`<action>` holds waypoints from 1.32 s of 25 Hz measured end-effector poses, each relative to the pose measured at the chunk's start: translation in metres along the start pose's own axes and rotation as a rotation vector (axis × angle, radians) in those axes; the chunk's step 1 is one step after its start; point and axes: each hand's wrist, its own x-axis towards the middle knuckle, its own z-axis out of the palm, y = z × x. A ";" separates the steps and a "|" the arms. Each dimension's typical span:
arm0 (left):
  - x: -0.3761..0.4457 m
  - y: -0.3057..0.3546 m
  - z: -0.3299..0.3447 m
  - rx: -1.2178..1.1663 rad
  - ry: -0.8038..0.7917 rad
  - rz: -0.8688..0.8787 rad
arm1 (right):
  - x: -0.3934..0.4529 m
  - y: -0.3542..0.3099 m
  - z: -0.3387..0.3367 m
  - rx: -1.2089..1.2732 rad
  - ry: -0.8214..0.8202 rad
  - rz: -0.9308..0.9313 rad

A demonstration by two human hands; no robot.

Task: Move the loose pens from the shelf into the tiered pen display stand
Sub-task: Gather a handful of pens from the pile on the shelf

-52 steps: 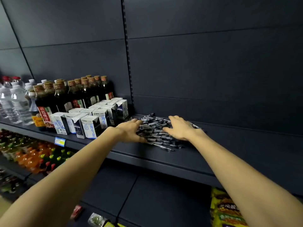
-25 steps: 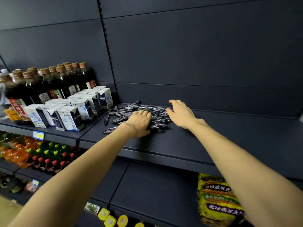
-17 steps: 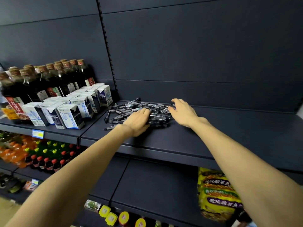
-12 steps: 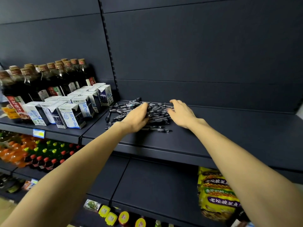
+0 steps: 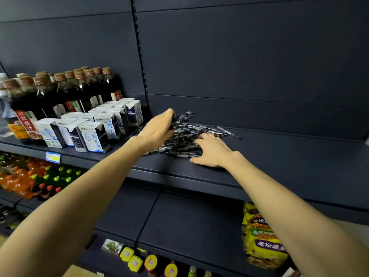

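The pens lie in a loose heap on the dark shelf, just to the right of the milk cartons and close to the back panel. Most of them lie crosswise, their long axes running roughly left to right along the shelf, with a few stragglers pointing off to the right end of the heap.

Both hands are at the heap. The left hand sits on its left, far side, raised a little, with fingers curled round a bundle of pens. The right hand lies low on the near right edge, fingers bent loosely and spread over the pens, thumb on the shelf; it presses rather than grips. The heap lies between the two hands, so a gathering scoop inward looks like the move in hand. No display stand is in view.

Against half a second ago, the left hand has risen and closed on pens where it lay flatter on top, and the right hand has slid nearer the shelf's front edge.
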 end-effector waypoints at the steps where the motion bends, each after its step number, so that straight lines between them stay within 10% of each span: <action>1: -0.001 -0.001 -0.003 0.002 0.019 0.003 | 0.003 -0.002 -0.001 -0.011 -0.001 -0.005; 16: -0.011 -0.014 -0.014 0.243 0.010 -0.102 | 0.025 0.010 -0.027 -0.120 -0.207 0.167; 23: -0.004 -0.015 -0.005 0.200 0.000 -0.043 | 0.016 0.015 -0.017 -0.226 -0.013 0.181; 29: -0.010 -0.014 0.006 0.096 0.019 -0.005 | 0.007 0.011 -0.013 0.177 0.185 0.660; 33: -0.012 -0.014 0.008 0.073 0.009 0.020 | 0.010 0.001 -0.006 0.469 0.043 0.825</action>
